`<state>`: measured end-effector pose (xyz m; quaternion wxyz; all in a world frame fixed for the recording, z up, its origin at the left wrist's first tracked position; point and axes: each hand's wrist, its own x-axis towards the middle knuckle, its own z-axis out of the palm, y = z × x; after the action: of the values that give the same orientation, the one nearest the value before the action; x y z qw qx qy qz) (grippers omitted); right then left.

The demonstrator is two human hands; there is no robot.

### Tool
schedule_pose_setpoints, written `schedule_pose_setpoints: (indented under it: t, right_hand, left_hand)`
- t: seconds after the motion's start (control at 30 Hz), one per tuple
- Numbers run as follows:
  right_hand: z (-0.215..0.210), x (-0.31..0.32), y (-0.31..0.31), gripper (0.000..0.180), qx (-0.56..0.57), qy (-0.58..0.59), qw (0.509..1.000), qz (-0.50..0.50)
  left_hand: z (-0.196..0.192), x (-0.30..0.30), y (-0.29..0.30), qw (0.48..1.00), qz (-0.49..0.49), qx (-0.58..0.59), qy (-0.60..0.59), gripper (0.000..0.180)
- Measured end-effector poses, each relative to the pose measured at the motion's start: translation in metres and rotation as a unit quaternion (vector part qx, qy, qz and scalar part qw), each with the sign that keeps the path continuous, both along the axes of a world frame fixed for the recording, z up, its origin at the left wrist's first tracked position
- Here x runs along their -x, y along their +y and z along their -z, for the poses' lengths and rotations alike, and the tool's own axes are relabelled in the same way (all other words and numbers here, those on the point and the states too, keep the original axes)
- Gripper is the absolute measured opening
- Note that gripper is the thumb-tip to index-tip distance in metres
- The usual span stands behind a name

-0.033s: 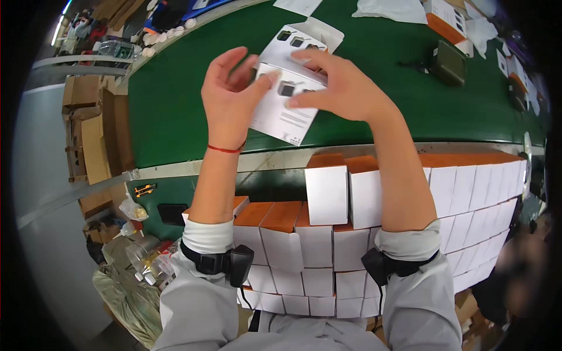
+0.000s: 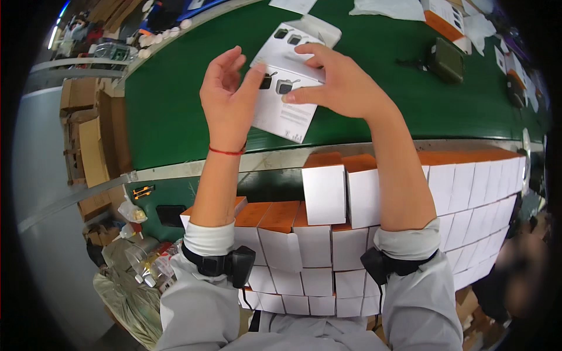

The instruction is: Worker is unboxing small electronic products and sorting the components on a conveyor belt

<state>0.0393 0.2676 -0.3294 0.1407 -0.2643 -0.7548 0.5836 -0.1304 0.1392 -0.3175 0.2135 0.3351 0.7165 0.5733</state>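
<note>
A white carton printed with pictures of small dark devices lies on the green work surface, its far flap folded out. A crease runs across it between my hands. My left hand is at its left side, fingers curved and apart, the thumb lying against the printed face. From the right, my right hand reaches over the carton with thumb and fingers spread, the fingers beyond the crease and the thumb on the near side. Neither hand is closed around it.
Rows of white boxes with orange sides are stacked between me and the green surface. To the right lie a dark green device and an orange-and-white carton. A black phone-like slab lies at left, near brown cardboard.
The carton and the dark green device have shifted very slightly up and left in view. My left thumb has moved a little up and left, uncovering another printed device picture.
</note>
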Motion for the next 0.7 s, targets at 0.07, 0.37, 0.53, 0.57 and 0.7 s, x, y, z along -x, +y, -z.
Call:
schedule_pose_setpoints:
  t: [0.07, 0.37, 0.53, 0.57, 0.7]
  right_hand:
    - [0.016, -0.012, 0.016, 0.079, 0.027, -0.042, 0.998, 0.049]
    - [0.016, -0.026, 0.033, 0.078, 0.193, -0.011, 0.973, 0.127]
    - [0.021, -0.008, 0.021, 0.081, 0.11, 0.021, 0.975, 0.19]
    - [0.015, -0.007, 0.016, 0.081, 0.114, 0.025, 0.976, 0.185]
    - [0.008, -0.008, 0.009, 0.071, 0.116, -0.07, 0.991, 0.017]
  left_hand:
    - [0.014, -0.027, 0.001, 0.996, 0.023, -0.024, -0.086, 0.04]
    - [0.03, -0.02, 0.031, 0.968, 0.038, 0.119, -0.219, 0.078]
    - [0.015, -0.031, 0.007, 0.966, 0.151, 0.137, 0.159, 0.118]
    - [0.008, -0.033, 0.002, 0.966, 0.147, 0.141, 0.162, 0.118]
    - [0.002, -0.022, -0.021, 0.936, 0.169, 0.164, 0.261, 0.115]
